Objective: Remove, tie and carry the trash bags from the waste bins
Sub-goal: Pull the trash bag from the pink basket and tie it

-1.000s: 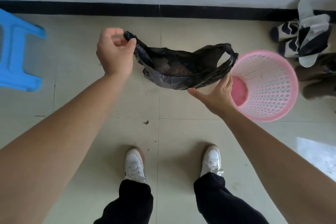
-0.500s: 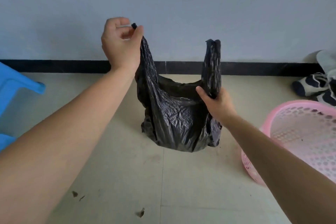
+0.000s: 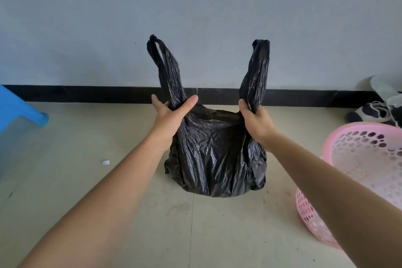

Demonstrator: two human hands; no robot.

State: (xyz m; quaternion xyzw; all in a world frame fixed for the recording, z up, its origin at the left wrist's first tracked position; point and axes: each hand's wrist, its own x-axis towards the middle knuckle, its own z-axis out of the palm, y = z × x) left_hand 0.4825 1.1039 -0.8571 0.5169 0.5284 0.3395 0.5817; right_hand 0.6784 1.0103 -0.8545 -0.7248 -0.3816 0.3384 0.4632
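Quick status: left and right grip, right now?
Left grip: closed, holding the left handle of the black plastic trash bag.
Right grip: closed, holding that bag's right handle.

Open floor (image 3: 65,159) left of the black bag (image 3: 215,159), wide gap out to the blue stool (image 3: 21,111) (only a small white scrap (image 3: 106,162) lies there). Free gap over the bag mouth between left handle (image 3: 167,67) and right handle (image 3: 256,72). Right side tight: pink bin (image 3: 309,213) near the bag. Shoes (image 3: 369,113) beyond the bin, against the wall (image 3: 217,6).
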